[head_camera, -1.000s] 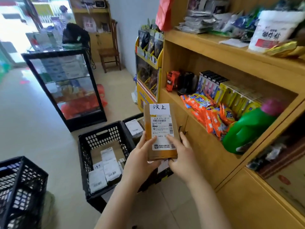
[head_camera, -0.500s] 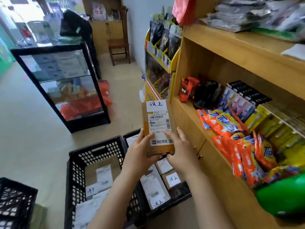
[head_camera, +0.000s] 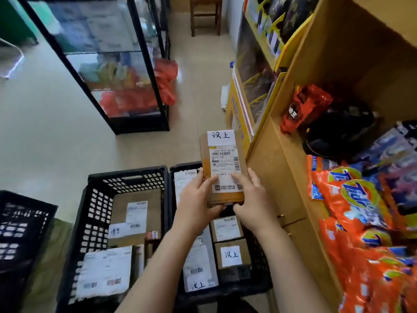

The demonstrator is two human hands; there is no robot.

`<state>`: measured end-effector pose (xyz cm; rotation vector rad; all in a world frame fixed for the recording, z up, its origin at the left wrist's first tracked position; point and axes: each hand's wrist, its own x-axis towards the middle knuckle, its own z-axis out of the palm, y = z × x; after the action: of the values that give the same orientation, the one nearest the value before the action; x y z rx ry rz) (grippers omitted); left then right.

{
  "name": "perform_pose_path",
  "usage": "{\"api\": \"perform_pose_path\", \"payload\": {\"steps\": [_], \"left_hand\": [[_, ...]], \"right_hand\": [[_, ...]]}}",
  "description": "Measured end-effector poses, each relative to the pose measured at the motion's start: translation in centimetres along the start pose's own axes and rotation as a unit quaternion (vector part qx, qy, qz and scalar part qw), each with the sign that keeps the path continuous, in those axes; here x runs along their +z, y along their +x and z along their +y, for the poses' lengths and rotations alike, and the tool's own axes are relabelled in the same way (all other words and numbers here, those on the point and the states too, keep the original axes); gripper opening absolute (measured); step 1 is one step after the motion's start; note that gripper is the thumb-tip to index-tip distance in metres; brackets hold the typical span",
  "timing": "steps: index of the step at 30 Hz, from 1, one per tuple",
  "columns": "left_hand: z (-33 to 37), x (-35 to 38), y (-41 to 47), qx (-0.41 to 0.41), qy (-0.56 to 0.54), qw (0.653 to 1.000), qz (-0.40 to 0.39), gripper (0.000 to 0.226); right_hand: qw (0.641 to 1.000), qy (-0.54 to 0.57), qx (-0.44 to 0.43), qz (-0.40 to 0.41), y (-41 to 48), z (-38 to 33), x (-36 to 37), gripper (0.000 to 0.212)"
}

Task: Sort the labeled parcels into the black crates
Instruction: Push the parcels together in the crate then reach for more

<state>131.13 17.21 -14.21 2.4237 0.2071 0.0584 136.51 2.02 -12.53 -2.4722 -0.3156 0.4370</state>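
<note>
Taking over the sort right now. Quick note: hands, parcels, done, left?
Left hand and right hand: both grip the near end of one brown parcel. It is in the air over the right crate by the shelf, with its 汉上 label facing up.
Right crate: holds parcels marked 汉上, including a small box and a white bag.
Middle crate: several parcels, one with a different handwritten label.
Left crate: contents unclear.
Done: parcels lie in two crates.
Left: probably lower the parcel into the right crate, since the labels match. No other loose parcels are in view.
</note>
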Motion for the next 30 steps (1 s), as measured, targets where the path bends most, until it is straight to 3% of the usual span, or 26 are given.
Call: {"api": "perform_pose_path", "payload": {"steps": [11,18,30], "left_hand": [[-7.6,12.0,4.4,-0.044,0.048,0.996,-0.057,0.079],[-14.9,18.8,5.5,-0.062,0.097,0.992,-0.055,0.076],[-19.5,21.7,6.2,-0.078,0.151,0.983,-0.067,0.073]], "right_hand": [[0.995,0.024,0.054,-0.077,7.4,10.1,8.6,0.079],[0.995,0.008,0.042,-0.095,11.7,14.6,15.6,0.08],[0.994,-0.03,0.017,-0.105,14.0,16.1,19.8,0.08]]}}
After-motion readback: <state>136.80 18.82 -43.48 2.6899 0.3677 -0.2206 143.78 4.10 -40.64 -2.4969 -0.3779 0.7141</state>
